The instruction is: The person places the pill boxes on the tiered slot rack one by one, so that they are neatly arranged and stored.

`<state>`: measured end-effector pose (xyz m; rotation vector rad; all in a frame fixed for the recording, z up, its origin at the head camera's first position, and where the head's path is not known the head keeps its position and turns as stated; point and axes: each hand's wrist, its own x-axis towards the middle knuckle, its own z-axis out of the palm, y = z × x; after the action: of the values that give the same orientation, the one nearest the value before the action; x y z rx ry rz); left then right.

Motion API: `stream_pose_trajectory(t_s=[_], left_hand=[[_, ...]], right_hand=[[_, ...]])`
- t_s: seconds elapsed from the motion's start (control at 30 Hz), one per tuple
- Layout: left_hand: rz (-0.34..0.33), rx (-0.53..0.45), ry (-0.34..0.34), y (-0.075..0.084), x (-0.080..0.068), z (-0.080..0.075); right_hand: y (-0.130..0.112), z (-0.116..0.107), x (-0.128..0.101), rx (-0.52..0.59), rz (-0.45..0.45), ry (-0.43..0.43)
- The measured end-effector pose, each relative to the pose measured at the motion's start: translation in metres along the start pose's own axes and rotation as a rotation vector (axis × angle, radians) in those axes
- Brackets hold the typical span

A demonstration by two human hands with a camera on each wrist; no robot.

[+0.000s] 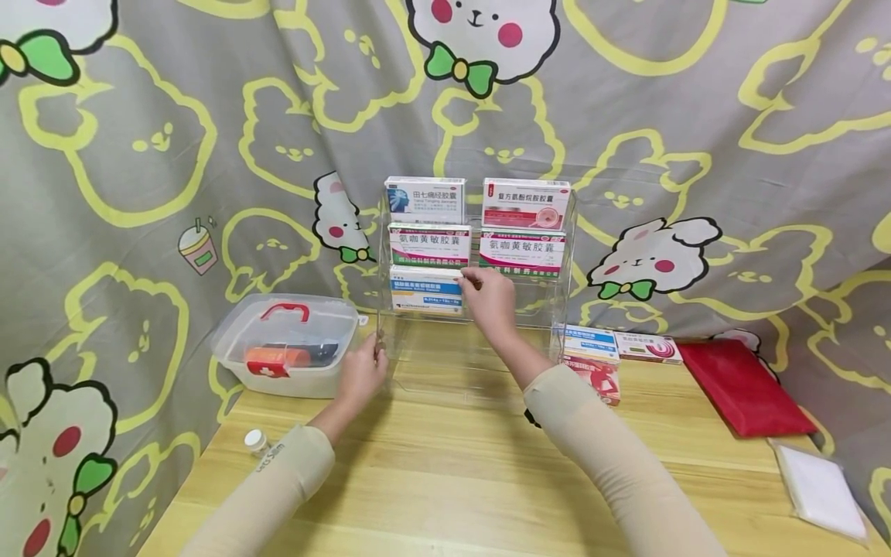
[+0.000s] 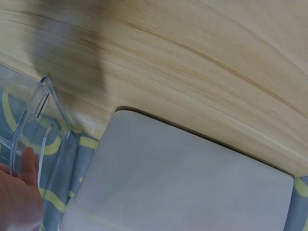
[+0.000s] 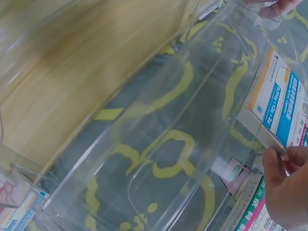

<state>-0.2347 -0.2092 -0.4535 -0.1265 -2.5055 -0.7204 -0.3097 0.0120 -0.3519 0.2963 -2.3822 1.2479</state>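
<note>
Patterned curtain, grey with yellow outlines, hangs behind the rack. Wooden desk runs under and in front of it. Clear rack stands upright on the desk, tiered, two columns of boxes.

Left of rack, near it: lidded plastic bin, translucent, red handle on top, orange and dark items showing through. Right of rack, well apart: red pouch, flat. Farther right and forward of rack: white packet in clear wrap.

Left hand at rack's left side, fingers curled round its clear edge. Right hand at rack's front, thumb and fingers pinching the right end of a blue-and-white box. That box: rack's left column, third tier down; whether fully seated, cannot tell.

Rack's second tier: two green-and-magenta boxes, one per column. Top tier: grey-blue box left, red-and-white box right. Just right of rack, on desk: a second blue-and-white carton, red carton, pink-and-white carton.

Forward and left of rack: small white bottle, partly behind the left sleeve.
</note>
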Motion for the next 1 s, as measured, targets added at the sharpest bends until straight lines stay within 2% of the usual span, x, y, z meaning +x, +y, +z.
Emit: stream_pose_trajectory(t_s=[0.27,0.5,0.77,1.0], left_hand=[[-0.014,0.004,0.003,0.001,-0.001,0.002],[-0.037,0.002,0.007,0.0,-0.001,0.003],[-0.037,-0.018,0.02,0.001,-0.001,0.001],[-0.031,-0.007,0.002,0.002,0.0,-0.001]], right_hand=[[-0.002,-0.007,0.005,-0.125,-0.019,-0.072],[-0.01,-0.024,0.004,-0.131,-0.019,-0.088],[-0.034,-0.06,-0.001,-0.094,-0.214,0.01],[-0.046,-0.105,-0.002,-0.249,-0.366,-0.002]])
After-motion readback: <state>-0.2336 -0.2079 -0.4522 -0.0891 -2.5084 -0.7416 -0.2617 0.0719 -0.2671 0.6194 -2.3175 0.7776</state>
